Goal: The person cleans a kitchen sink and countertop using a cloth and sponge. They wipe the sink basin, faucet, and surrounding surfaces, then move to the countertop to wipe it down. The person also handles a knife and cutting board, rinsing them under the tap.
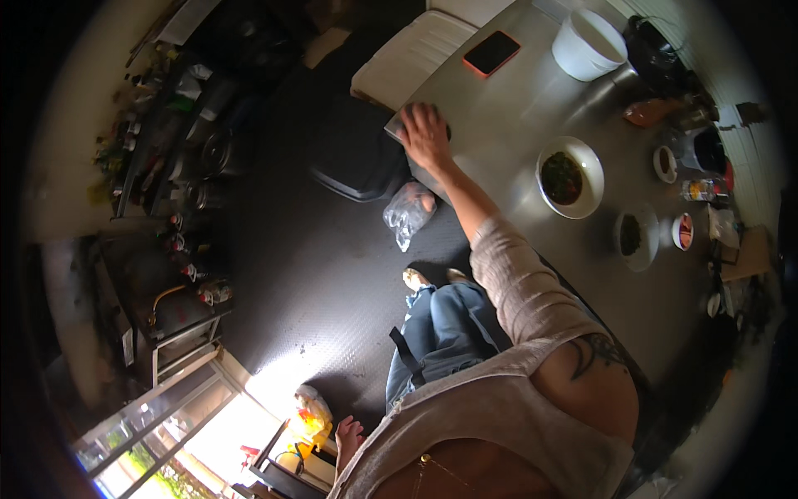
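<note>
My right hand [425, 134] lies palm down at the near-left corner of the stainless steel table [486, 118], fingers bent over a small dark object, mostly hidden beneath it, possibly a cloth or sponge. Low on the left, my left hand [349, 433] hangs beside my body with loosely curled fingers and nothing visible in it. On the table, a white bowl [589, 203] holds dark green leaves and something red. Beyond it are a clear bowl [648, 240] with chopped greens and a small white bowl [676, 239] with pink pieces. A phone in a red case [491, 53] lies farther up.
A white bucket [583, 53] stands at the table's far end. Below the corner are a black container [361, 162] and a clear plastic bag [408, 212] on the textured floor [280, 268]. Shelves with bottles line the left; a yellow-and-white bag [312, 415] sits near my left hand.
</note>
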Available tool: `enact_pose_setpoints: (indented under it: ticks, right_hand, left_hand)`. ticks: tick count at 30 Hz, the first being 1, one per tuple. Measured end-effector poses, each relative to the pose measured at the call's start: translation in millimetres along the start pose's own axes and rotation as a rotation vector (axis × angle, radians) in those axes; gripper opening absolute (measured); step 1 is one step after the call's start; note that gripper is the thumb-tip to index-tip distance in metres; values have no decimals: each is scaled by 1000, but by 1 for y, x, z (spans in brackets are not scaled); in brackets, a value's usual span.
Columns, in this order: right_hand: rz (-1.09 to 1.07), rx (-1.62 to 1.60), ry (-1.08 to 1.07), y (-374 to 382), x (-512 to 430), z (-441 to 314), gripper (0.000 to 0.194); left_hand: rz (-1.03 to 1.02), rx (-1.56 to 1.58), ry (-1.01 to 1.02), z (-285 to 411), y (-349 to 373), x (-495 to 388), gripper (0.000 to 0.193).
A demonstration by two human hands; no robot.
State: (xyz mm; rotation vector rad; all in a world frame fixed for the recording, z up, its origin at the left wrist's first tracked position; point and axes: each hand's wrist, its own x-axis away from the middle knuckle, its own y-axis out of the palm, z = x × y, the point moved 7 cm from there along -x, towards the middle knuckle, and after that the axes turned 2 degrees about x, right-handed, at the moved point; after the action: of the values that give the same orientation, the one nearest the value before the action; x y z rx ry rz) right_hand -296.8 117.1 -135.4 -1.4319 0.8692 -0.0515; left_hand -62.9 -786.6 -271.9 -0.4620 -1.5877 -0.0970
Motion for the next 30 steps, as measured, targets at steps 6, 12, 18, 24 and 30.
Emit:
enact_pose_setpoints:
  ticks: [6, 12, 18, 24, 30]
  right_hand:
    - [-93, 56, -392, -57, 117, 22, 54]
    - [-320, 182, -945, -152, 233, 52, 32]
    - [-1074, 35, -1149, -28, 267, -38, 27]
    - [-1381, 338, -1181, 88, 277, -328, 23]
    - [-1106, -392, -1440, -45, 357, -796, 33]
  left_hand:
    - [28, -255, 198, 54, 34, 41, 36]
    - [103, 85, 621, 42, 106, 92, 31]
    - [263, 273, 571, -67, 138, 85, 36]
    - [358, 637, 300, -211, 132, 62, 40]
    - [534, 1084, 70, -360, 74, 17, 39]
